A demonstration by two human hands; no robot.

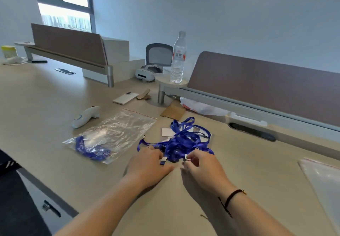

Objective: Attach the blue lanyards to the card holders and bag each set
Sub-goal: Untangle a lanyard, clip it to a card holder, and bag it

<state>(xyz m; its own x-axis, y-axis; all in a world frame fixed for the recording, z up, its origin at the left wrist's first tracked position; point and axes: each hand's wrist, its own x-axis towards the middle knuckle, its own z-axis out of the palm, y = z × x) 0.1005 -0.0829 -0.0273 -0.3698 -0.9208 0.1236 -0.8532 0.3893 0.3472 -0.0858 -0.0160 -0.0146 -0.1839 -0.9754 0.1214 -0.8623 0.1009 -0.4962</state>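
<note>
Both hands rest low on the surface [248, 162], close together at the near edge of a tangled heap of blue lanyards [185, 140]. The left hand [150, 164] lies knuckles up, its fingers curled narrow around a small white clip [163, 160] at the end of one lanyard strap; the right hand [202, 165] pinches another small white piece [187, 157] between thumb and fingertip, just beside the left grip, with a dark cord bracelet [232, 196] on its wrist. The lanyard heap sits just beyond both grips, touching the fingers, and a loop of strap curves out past the left hand's knuckles. Under the far side of the heap lie flat card holders [166, 131]; how many cannot be told. Out to the left of the left hand lies a clear zip bag [125, 127] with a red seal line, holding a blue lanyard and a pale holder in its near end. Beyond that bag lies a white controller [85, 117], and farther off a white phone [126, 98]. Well ahead of the grips a water bottle [178, 59] stands upright on a small round shelf [172, 82] of the divider [257, 84]. To the right of the right hand, well apart, another clear bag [323, 178] lies at the frame's edge.
</note>
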